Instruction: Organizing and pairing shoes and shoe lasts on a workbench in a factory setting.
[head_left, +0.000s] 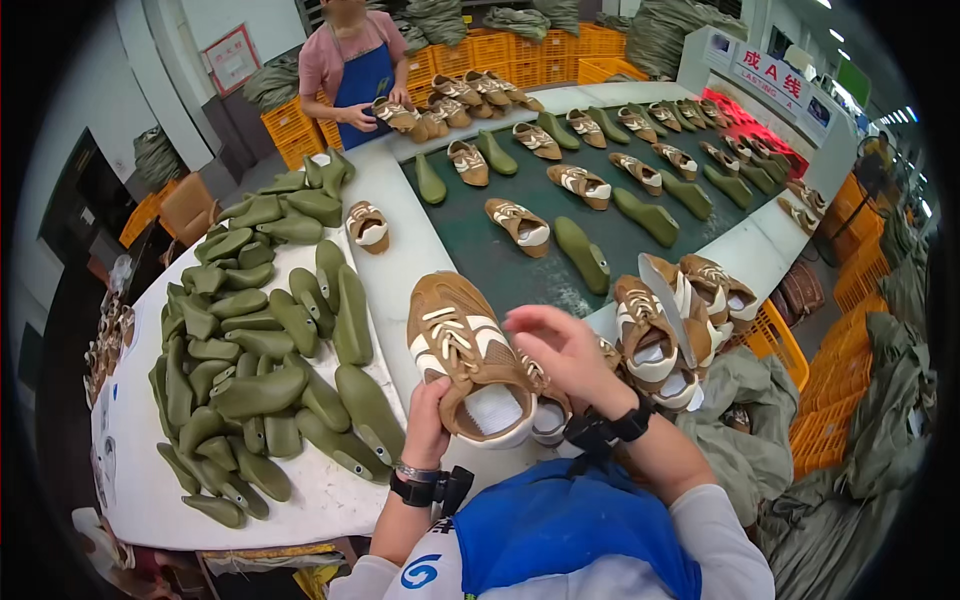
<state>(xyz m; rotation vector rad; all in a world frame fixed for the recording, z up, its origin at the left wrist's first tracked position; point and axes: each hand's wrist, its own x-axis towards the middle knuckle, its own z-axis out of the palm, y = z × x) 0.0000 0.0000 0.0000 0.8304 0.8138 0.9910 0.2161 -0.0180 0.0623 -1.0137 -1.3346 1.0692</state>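
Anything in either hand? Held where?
Left hand: brown-and-white shoe, held at its collar's left side. Right hand: by the shoe's right side; can't tell whether it grips anything.

"What colours come through on the near shoe point(466, 365)?"

"I see tan brown, with cream stripes along its sides, cream laces point(450, 335) and a whitish insole point(493, 408)."

"And close by?"

"My view shows a bright blue apron point(570, 530), a white sleeve point(440, 562) with a blue swirl, and a black wristband point(418, 489)."

"Left?"

"Olive-green shoe lasts point(260, 390) on a white tabletop point(310, 510)."

"Farther off?"

"I get a dark green work surface point(635, 262) edged in white, brown-and-cream shoes point(518, 226) across it, a co-worker's pink shirt point(318, 60) at far left, orange crates point(825, 432) at right, a red tray point(768, 140) far right."
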